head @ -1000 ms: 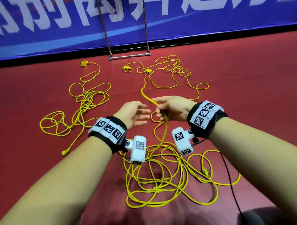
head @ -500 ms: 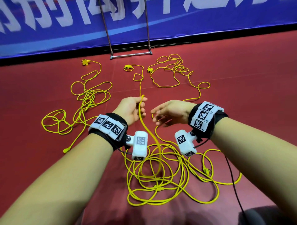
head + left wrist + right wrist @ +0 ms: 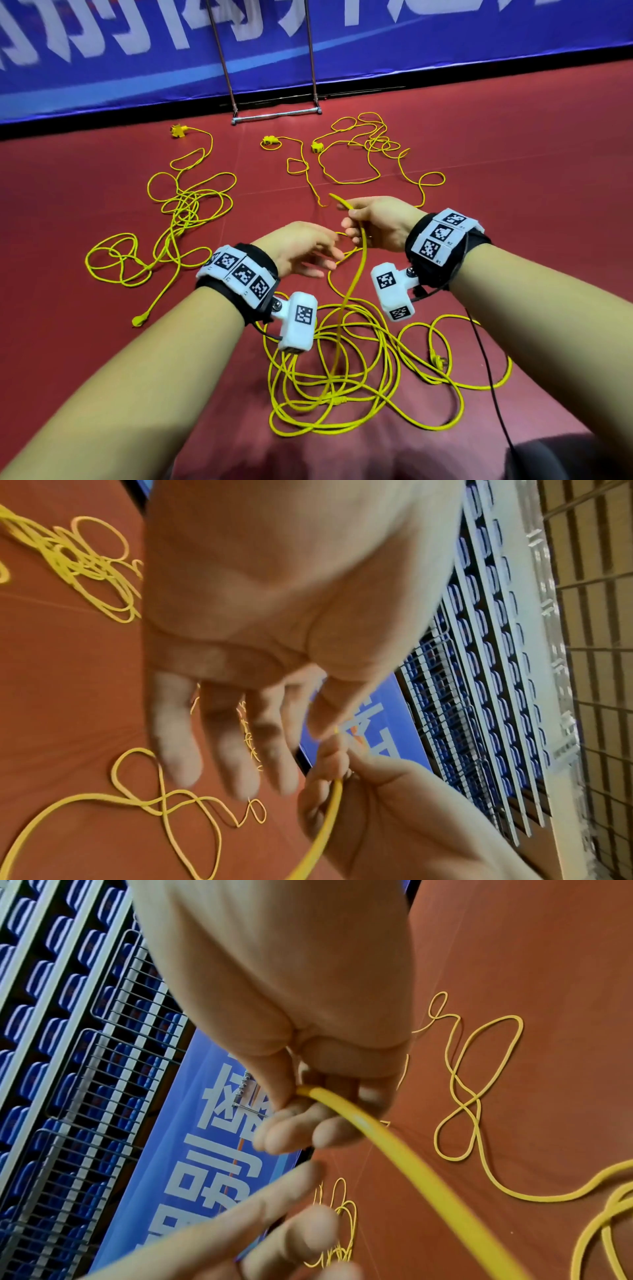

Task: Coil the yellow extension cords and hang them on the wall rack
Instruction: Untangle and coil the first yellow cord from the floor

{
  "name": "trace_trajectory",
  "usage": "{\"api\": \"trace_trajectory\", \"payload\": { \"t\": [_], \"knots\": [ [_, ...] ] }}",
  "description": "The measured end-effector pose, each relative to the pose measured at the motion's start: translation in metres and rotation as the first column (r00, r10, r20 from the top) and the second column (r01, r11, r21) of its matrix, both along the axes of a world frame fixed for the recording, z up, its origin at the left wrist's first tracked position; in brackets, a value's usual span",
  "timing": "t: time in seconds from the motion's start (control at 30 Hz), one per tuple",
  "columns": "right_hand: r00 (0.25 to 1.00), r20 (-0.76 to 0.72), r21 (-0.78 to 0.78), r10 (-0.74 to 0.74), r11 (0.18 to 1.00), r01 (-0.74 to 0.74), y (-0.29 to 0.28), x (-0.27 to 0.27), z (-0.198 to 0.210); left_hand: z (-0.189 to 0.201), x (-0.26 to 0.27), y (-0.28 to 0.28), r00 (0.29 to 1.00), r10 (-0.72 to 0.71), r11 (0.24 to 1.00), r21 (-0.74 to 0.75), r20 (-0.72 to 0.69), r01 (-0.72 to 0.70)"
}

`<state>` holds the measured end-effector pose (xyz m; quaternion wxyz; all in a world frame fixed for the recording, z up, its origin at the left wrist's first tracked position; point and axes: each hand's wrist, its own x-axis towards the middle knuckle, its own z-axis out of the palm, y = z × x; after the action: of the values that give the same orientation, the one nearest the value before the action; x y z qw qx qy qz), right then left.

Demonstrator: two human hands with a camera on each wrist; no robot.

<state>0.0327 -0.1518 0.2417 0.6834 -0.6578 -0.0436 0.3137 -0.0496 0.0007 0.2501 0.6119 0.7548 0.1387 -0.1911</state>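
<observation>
My right hand (image 3: 354, 222) grips a yellow extension cord (image 3: 358, 270) about a hand's width above the floor; the right wrist view shows its thumb and fingers (image 3: 291, 1123) pinching the cord (image 3: 377, 1139). From the grip the cord drops into a loose pile of loops (image 3: 342, 383) on the red floor in front of me. A short length also sticks out beyond the fist toward the wall. My left hand (image 3: 325, 260) hovers just left of the cord, fingers straight and holding nothing. Its palm and blurred fingers (image 3: 232, 750) fill the left wrist view.
A second yellow cord (image 3: 185, 212) lies tangled on the left, and a third (image 3: 370, 150) at the far right, with plug ends near the wall. A metal rack frame (image 3: 274, 114) stands against the blue banner (image 3: 445, 41). A black cable (image 3: 486, 370) trails from my right wrist.
Half a second ago my left hand held the cord and my right hand was open. Now the right hand grips it farther along and the left has let go.
</observation>
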Motion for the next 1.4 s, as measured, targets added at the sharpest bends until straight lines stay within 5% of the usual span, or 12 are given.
{"api": "trace_trajectory", "payload": {
  "t": [0.1,0.2,0.4,0.57,0.7,0.8,0.9,1.0,1.1,1.2,1.4],
  "knots": [
    [0.972,0.089,-0.031,0.217,0.976,-0.215,0.001,-0.009,0.002,-0.004,0.008,0.011,0.951,0.307,0.927,-0.218,-0.031,-0.306],
    [0.894,0.125,-0.092,0.43,0.902,-0.421,0.006,-0.017,-0.001,-0.003,0.015,0.025,0.882,0.457,0.779,-0.425,-0.12,-0.461],
    [0.763,0.069,-0.189,0.643,0.759,-0.622,0.01,-0.025,-0.001,-0.003,0.019,0.028,0.775,0.623,0.652,-0.476,-0.108,-0.59],
    [0.965,-0.005,-0.169,0.26,0.951,-0.258,0.011,-0.014,-0.002,0.001,0.014,0.015,0.89,0.455,0.827,-0.382,0.021,-0.413],
    [0.98,-0.199,-0.008,0.014,1.0,-0.016,0.002,0.004,-0.003,0.009,0.003,-0.004,0.986,0.068,0.981,-0.191,0.15,-0.038],
    [0.951,-0.306,0.05,-0.04,0.997,0.058,-0.004,0.01,-0.003,0.01,-0.005,-0.014,0.958,-0.259,0.961,-0.067,0.126,0.269],
    [0.949,-0.297,0.036,-0.106,0.992,0.122,-0.007,0.009,-0.002,0.007,-0.008,-0.02,0.942,-0.331,0.943,-0.014,0.055,0.332],
    [0.971,-0.205,0.012,-0.122,0.992,0.127,-0.008,0.009,-0.002,0.004,-0.004,-0.016,0.977,-0.212,0.976,0.059,0.004,0.211],
    [0.997,-0.075,-0.006,0.002,1.0,-0.002,-0.008,0.003,-0.001,-0.001,0.003,-0.002,0.993,0.119,0.992,-0.037,-0.011,-0.119],
    [0.975,0.026,-0.085,0.219,0.973,-0.216,-0.005,-0.005,-0.003,-0.003,0.009,0.012,0.927,0.367,0.9,-0.224,-0.077,-0.375],
    [0.82,0.029,-0.228,0.572,0.802,-0.552,0.002,-0.016,-0.009,-0.01,0.009,0.017,0.862,0.478,0.778,-0.375,-0.169,-0.505]
  ]
}}
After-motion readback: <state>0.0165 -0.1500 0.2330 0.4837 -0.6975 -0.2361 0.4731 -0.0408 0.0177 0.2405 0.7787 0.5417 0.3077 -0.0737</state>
